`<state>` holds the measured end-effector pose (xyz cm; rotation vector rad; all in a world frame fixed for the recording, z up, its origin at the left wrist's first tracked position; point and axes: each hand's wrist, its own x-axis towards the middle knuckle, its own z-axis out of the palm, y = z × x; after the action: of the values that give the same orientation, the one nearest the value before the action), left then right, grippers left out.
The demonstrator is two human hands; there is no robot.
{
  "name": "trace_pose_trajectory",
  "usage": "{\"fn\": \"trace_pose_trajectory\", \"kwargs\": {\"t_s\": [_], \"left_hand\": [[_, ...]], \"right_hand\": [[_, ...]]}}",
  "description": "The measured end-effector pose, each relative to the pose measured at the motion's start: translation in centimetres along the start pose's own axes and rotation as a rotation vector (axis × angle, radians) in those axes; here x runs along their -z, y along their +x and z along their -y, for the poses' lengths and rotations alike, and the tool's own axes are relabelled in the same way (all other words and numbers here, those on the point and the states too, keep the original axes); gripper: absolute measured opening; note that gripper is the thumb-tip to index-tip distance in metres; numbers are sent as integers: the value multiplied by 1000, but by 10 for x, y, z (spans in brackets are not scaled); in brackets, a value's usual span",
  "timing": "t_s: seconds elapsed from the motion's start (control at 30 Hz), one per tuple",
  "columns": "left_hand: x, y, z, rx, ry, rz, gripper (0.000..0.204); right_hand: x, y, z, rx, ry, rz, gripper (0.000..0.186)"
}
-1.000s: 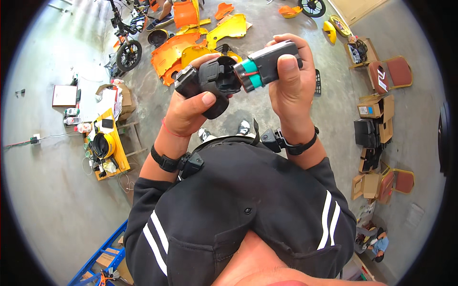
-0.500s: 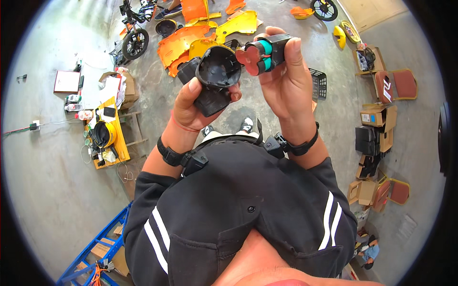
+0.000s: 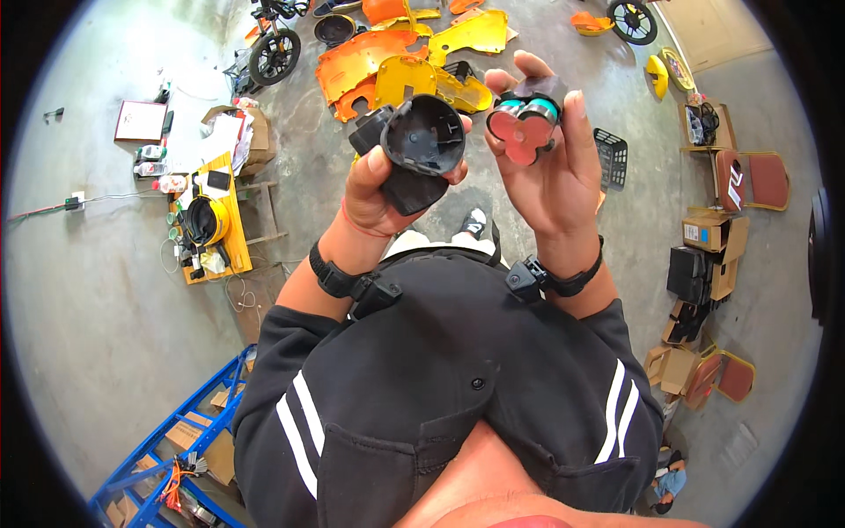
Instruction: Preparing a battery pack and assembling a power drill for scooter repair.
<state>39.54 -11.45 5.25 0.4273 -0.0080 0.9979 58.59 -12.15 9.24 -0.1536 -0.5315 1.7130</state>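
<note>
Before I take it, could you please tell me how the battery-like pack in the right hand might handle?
The battery-like pack is probably stiff: its green-sided cylinders sit bundled behind a red, lobed end piece. It may be heavy for its size, if those cylinders are cells. That lobed outline suggests it would roll poorly.

Orange panels (image 3: pixel 356 75) and yellow panels (image 3: pixel 471 33) sprawl over the grey floor (image 3: pixel 304 145) up top, a black crate (image 3: pixel 610 160) right of them; at left, a yellow-wood surface (image 3: pixel 238 246) carries a round black-and-yellow part (image 3: pixel 217 222).
</note>
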Motion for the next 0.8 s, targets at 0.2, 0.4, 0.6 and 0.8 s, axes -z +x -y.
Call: {"fn": "trace_pose_trajectory", "kwargs": {"t_s": [0.2, 0.4, 0.6, 0.8], "left_hand": [[-1, -3, -14, -63, 351, -84, 83], [-25, -6, -28, -53, 685, -234, 88], [-27, -1, -23, -98, 609, -221, 85], [-18, 2, -22, -39, 621, -234, 88]], "right_hand": [[-13, -3, 4, 33, -159, -28, 48], [-14, -2, 1, 179, -397, -12, 52], [-9, -6, 5, 266, -698, -52, 58], [-8, -5, 8, 270, -658, -112, 59]]}}
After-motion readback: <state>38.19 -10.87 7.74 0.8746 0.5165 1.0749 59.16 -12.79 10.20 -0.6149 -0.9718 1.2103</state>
